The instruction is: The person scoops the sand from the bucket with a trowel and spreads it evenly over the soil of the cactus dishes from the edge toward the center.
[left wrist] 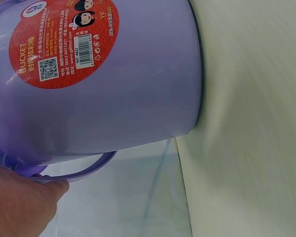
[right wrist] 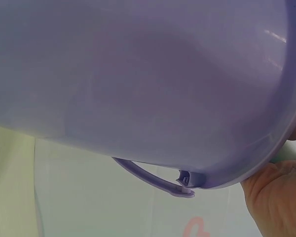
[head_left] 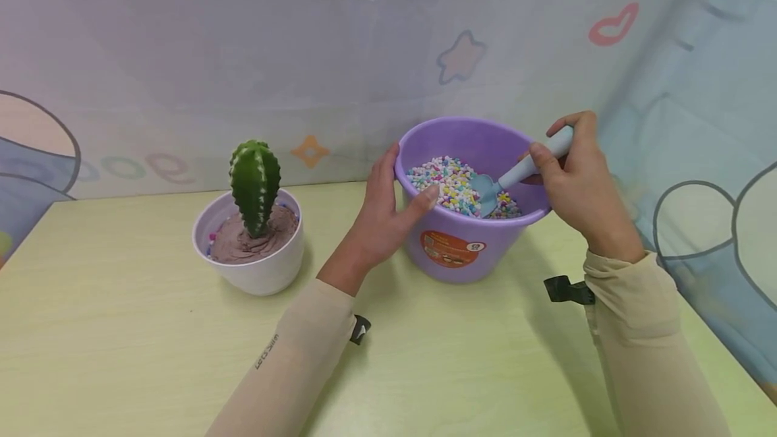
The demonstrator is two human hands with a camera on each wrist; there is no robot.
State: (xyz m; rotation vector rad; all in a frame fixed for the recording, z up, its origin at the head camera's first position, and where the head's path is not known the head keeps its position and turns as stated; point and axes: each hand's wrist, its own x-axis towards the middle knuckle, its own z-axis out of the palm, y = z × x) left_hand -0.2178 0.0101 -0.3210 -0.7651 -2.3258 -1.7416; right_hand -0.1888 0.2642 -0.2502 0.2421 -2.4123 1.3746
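A purple bucket [head_left: 500, 238] stands on the table, partly filled with small multicoloured pellets [head_left: 446, 177]. My left hand [head_left: 385, 218] holds its left rim, the thumb over the edge above the pellets and the fingers outside. In the left wrist view, fingertips meet the bucket's handle [left wrist: 84, 173], which hangs down at the back. My right hand [head_left: 579, 187] grips the pale blue handle of a small scoop [head_left: 516, 172] over the right rim. The scoop's translucent blue head rests at the pellets, tilted down to the left.
Left of the bucket, a white pot [head_left: 267, 275] holds a green cactus [head_left: 255, 184] in a brown, paste-like filling [head_left: 227, 241]. A printed cloth backdrop [head_left: 243, 52] rises behind the table [head_left: 121, 315], and another printed cloth [head_left: 716, 120] stands along the right side.
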